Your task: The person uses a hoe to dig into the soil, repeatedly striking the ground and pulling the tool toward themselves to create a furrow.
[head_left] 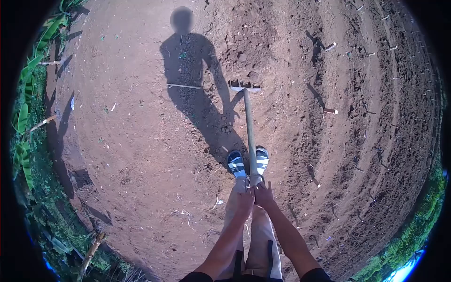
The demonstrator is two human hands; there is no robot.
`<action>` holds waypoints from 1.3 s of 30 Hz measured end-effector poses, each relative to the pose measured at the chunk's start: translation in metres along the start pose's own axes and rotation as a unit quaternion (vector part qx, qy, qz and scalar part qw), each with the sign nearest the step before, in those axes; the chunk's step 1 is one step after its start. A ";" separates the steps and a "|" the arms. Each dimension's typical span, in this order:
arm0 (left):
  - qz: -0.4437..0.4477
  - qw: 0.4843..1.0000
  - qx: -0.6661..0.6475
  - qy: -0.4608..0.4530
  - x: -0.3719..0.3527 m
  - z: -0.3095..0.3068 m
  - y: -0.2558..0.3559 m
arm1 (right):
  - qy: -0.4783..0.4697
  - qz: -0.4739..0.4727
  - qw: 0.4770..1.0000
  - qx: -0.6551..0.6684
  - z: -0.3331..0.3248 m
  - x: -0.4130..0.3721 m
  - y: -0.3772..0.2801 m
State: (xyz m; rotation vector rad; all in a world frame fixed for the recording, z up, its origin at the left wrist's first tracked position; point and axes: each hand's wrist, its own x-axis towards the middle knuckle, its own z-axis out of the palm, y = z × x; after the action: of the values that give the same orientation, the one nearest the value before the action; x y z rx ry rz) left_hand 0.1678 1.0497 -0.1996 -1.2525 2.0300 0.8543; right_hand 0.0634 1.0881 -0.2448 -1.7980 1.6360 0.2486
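Both my hands are closed round the upper end of a long-handled rake in front of my thighs. My left hand (244,201) and my right hand (264,195) sit side by side, almost touching. The rake (249,122) has a straight wooden handle running forward between my feet. Its metal head, with several short tines, rests on the soil ahead of me, beside my shadow. The very end of the handle is hidden by my fingers. My feet, in striped sandals (236,161), stand on either side of the handle.
Tilled, ridged soil (347,155) with several short cut stakes (330,111) lies to the right. A loose stick (184,86) crosses my shadow. Green plants (23,117) and wooden posts (43,122) line the left edge; greenery also borders the lower right.
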 end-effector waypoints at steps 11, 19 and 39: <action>-0.026 0.995 -0.091 0.027 -0.108 -0.012 -0.110 | -0.205 0.081 0.975 -0.015 -0.004 0.018 -0.030; -0.123 0.954 -0.273 0.017 -0.224 -0.027 -0.157 | -0.019 0.073 0.997 0.025 -0.192 0.022 -0.022; -0.199 0.852 -0.483 0.040 -0.248 -0.039 -0.149 | 0.170 0.007 0.985 -0.025 -0.324 -0.093 -0.114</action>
State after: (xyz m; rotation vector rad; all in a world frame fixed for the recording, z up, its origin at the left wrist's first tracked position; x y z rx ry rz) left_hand 0.3908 1.0991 -0.0184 -2.1511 1.2535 1.7090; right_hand 0.0556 0.9674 0.0902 -1.9485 1.8900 -0.0133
